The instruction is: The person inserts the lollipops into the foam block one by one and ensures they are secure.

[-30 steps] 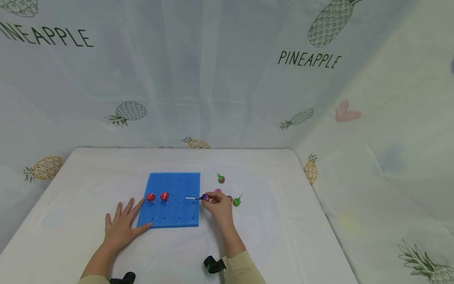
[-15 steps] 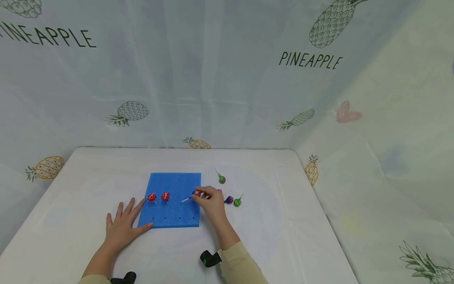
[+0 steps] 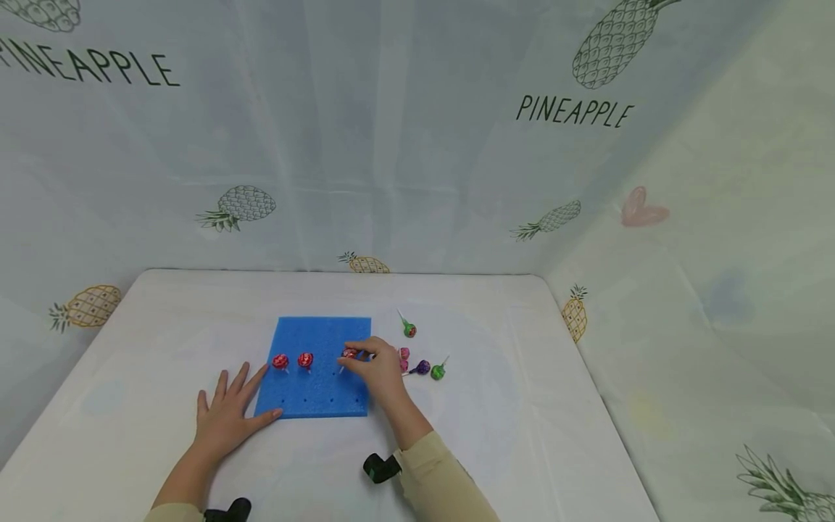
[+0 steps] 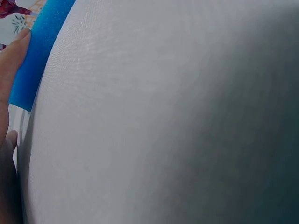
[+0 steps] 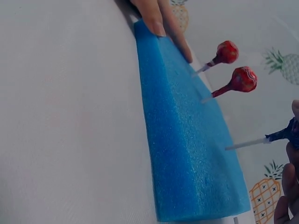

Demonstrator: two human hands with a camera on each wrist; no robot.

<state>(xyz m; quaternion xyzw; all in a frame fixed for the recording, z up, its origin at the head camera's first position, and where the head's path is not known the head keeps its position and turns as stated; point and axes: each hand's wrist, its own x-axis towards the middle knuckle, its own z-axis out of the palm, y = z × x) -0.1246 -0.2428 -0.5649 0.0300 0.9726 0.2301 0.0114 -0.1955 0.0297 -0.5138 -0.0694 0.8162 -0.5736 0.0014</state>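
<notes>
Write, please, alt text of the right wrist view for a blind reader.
The right hand holds a dark-wrapped lollipop, its stick touching or nearly touching a blue foam block. Two red lollipops are stuck in the block; the left hand touches its far end.

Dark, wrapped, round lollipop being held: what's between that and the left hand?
Two red round lollipops, stuck in the blue foam board, as the head view shows.

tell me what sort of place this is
Probably a screened-off tabletop workspace: pineapple-printed sheeting rises behind and beside a white-topped table, which bears a blue foam board with two red lollipops standing in it.
</notes>
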